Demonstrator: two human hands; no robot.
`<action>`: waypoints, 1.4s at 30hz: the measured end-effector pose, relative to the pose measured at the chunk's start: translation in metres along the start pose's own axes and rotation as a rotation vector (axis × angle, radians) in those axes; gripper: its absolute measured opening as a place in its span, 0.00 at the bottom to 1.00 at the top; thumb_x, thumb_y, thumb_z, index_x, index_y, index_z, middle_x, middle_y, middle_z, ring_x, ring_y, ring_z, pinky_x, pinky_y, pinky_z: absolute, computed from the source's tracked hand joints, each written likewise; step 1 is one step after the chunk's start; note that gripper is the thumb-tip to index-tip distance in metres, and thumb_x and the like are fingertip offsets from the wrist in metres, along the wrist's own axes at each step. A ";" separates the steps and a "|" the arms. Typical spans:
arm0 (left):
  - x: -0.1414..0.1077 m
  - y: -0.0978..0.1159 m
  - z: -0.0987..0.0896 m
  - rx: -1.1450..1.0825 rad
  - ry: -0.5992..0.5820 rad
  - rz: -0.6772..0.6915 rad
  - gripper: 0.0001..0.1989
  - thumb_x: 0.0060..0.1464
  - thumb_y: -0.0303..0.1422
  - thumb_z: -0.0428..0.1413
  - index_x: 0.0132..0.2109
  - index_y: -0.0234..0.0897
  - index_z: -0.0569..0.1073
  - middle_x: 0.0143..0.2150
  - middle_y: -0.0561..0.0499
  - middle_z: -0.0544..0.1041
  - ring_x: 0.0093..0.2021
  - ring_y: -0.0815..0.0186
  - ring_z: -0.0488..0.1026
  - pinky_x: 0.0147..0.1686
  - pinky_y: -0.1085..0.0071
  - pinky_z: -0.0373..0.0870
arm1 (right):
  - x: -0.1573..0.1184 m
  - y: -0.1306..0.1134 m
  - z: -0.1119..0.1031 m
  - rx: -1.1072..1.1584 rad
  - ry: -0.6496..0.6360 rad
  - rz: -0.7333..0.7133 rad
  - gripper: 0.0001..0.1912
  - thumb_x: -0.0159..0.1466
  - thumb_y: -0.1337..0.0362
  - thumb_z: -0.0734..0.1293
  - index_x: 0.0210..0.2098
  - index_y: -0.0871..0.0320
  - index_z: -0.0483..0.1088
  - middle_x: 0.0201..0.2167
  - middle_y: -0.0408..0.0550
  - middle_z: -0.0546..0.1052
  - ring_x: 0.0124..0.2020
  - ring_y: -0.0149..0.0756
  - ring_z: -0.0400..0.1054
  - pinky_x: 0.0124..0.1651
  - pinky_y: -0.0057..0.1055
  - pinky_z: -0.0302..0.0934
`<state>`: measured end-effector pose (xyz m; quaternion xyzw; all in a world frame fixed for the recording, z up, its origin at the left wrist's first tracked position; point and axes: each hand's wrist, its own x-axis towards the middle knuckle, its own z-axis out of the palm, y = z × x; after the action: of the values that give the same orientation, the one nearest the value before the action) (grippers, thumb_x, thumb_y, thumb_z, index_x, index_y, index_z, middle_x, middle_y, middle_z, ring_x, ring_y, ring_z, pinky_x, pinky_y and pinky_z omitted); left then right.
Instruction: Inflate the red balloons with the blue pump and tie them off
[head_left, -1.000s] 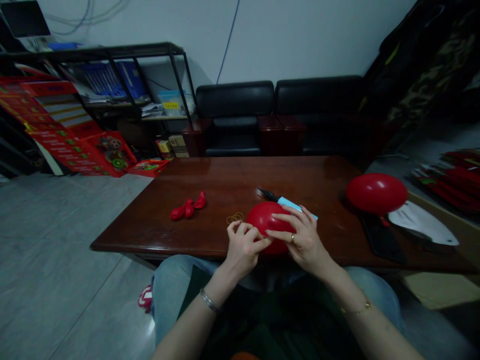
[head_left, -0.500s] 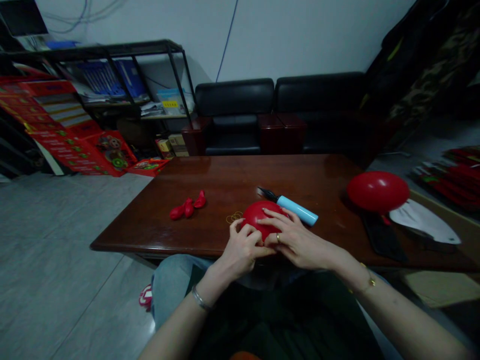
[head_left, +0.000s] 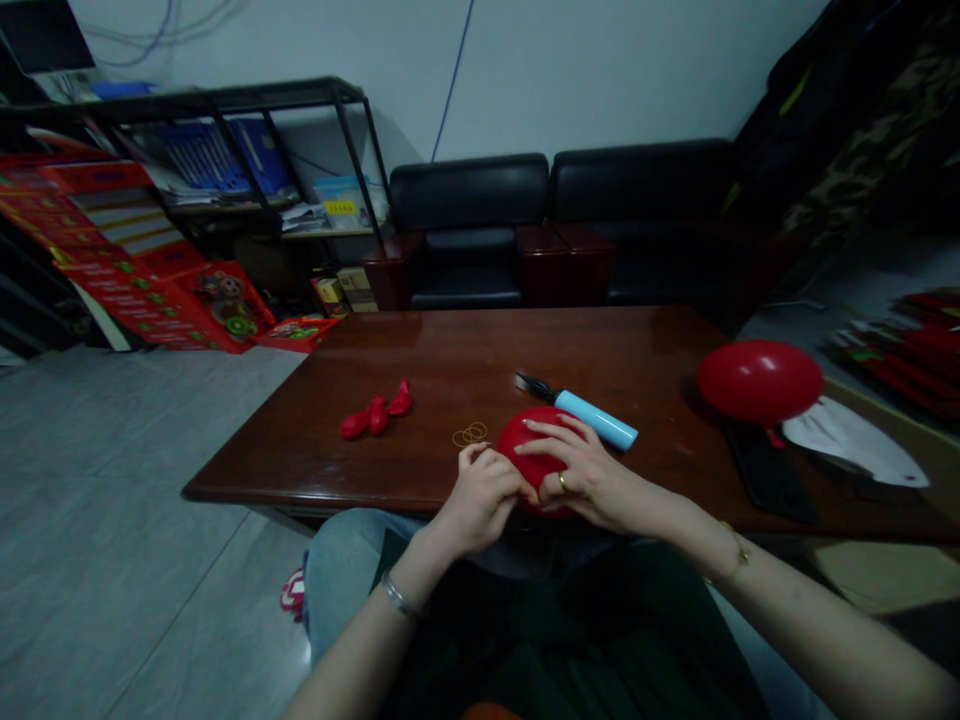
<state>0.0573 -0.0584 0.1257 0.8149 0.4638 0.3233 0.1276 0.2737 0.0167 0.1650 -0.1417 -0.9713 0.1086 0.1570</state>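
An inflated red balloon (head_left: 531,455) is between my hands at the table's near edge. My right hand (head_left: 589,470) lies over its right side, fingers spread across the top and thumb curled toward the near side. My left hand (head_left: 487,495) is closed at the balloon's near left, its fingertips pinched close to my right thumb; the balloon's neck is hidden there. Several thin yellow rubber bands (head_left: 470,434) lie just left of the balloon. Behind it rests a light blue hand pump (head_left: 598,420) with a black nozzle.
Several uninflated red balloons (head_left: 376,413) lie on the left of the brown table (head_left: 450,350). Another inflated red balloon (head_left: 760,382) sits at the right, by a black flat object (head_left: 769,475) and a white sheet (head_left: 855,440). Black sofas (head_left: 471,230) stand behind.
My left hand has drawn its fingers in from the balloon's left side to a pinch at the near side. The balloon has shifted slightly right, uncovering more of the rubber bands.
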 end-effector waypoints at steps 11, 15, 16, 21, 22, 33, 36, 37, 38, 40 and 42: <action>-0.005 -0.005 0.028 -0.216 0.421 -0.244 0.05 0.55 0.32 0.62 0.40 0.42 0.81 0.38 0.49 0.80 0.43 0.62 0.74 0.47 0.62 0.70 | -0.011 0.002 0.033 -0.182 0.351 -0.009 0.13 0.66 0.69 0.62 0.42 0.47 0.76 0.57 0.43 0.73 0.67 0.41 0.55 0.66 0.53 0.48; -0.005 -0.003 0.023 -0.166 0.476 -0.155 0.05 0.55 0.28 0.62 0.38 0.43 0.81 0.49 0.48 0.80 0.52 0.60 0.72 0.54 0.55 0.69 | -0.016 -0.004 0.038 -0.302 0.413 0.153 0.21 0.66 0.62 0.65 0.58 0.46 0.67 0.64 0.48 0.66 0.71 0.48 0.47 0.67 0.56 0.44; -0.005 -0.004 0.022 -0.173 0.470 -0.158 0.05 0.54 0.28 0.62 0.38 0.43 0.81 0.51 0.48 0.80 0.53 0.59 0.71 0.55 0.54 0.69 | -0.017 -0.006 0.039 -0.336 0.402 0.203 0.26 0.65 0.59 0.66 0.62 0.47 0.63 0.66 0.51 0.63 0.71 0.51 0.44 0.67 0.59 0.42; -0.011 -0.005 0.026 -0.211 0.418 -0.196 0.07 0.53 0.28 0.63 0.39 0.43 0.82 0.56 0.47 0.76 0.60 0.56 0.68 0.60 0.49 0.66 | -0.021 -0.012 0.044 -0.417 0.302 0.376 0.43 0.61 0.49 0.68 0.69 0.54 0.50 0.71 0.57 0.50 0.73 0.56 0.34 0.68 0.61 0.36; -0.012 -0.005 0.027 -0.218 0.408 -0.200 0.07 0.53 0.27 0.63 0.39 0.43 0.82 0.57 0.47 0.76 0.61 0.56 0.67 0.60 0.48 0.65 | -0.022 -0.011 0.046 -0.425 0.291 0.405 0.46 0.60 0.47 0.69 0.70 0.55 0.48 0.72 0.58 0.48 0.73 0.57 0.33 0.68 0.62 0.35; -0.026 -0.002 0.025 -0.083 0.198 -0.119 0.08 0.50 0.28 0.66 0.37 0.47 0.83 0.72 0.50 0.56 0.73 0.46 0.40 0.65 0.36 0.52 | -0.032 0.004 0.056 -0.502 0.224 0.566 0.69 0.46 0.32 0.70 0.71 0.60 0.37 0.73 0.64 0.37 0.72 0.67 0.25 0.64 0.71 0.29; -0.029 -0.003 0.025 -0.027 0.139 -0.059 0.10 0.50 0.27 0.65 0.37 0.48 0.83 0.74 0.52 0.50 0.74 0.45 0.34 0.65 0.34 0.49 | -0.034 0.008 0.055 -0.500 0.205 0.567 0.69 0.46 0.31 0.69 0.71 0.61 0.35 0.73 0.64 0.36 0.72 0.67 0.24 0.64 0.71 0.28; -0.030 -0.003 0.025 -0.010 0.115 -0.045 0.11 0.50 0.26 0.65 0.38 0.49 0.83 0.74 0.53 0.48 0.74 0.44 0.33 0.64 0.33 0.48 | -0.036 0.010 0.055 -0.497 0.202 0.567 0.69 0.46 0.31 0.69 0.71 0.61 0.34 0.73 0.64 0.36 0.72 0.67 0.25 0.64 0.71 0.28; -0.031 -0.003 0.025 0.004 0.089 -0.036 0.12 0.51 0.25 0.64 0.38 0.50 0.83 0.74 0.53 0.47 0.74 0.44 0.32 0.64 0.32 0.47 | -0.037 0.011 0.055 -0.495 0.197 0.566 0.70 0.46 0.30 0.69 0.71 0.62 0.33 0.73 0.65 0.36 0.72 0.68 0.25 0.64 0.71 0.28; -0.032 -0.003 0.024 0.027 0.037 -0.023 0.13 0.51 0.25 0.64 0.40 0.51 0.83 0.74 0.53 0.46 0.74 0.43 0.33 0.63 0.31 0.48 | -0.040 0.014 0.056 -0.491 0.184 0.561 0.72 0.44 0.30 0.69 0.71 0.62 0.33 0.73 0.65 0.36 0.72 0.68 0.25 0.64 0.71 0.27; -0.033 -0.002 0.022 0.046 -0.005 -0.012 0.14 0.51 0.28 0.64 0.44 0.52 0.82 0.75 0.52 0.44 0.73 0.43 0.34 0.62 0.31 0.47 | -0.042 0.016 0.057 -0.491 0.169 0.558 0.72 0.43 0.30 0.69 0.71 0.62 0.33 0.73 0.65 0.38 0.72 0.68 0.26 0.64 0.72 0.27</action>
<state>0.0585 -0.0833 0.0942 0.8156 0.4758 0.3096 0.1120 0.2967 0.0096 0.0963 -0.4428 -0.8761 -0.1008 0.1621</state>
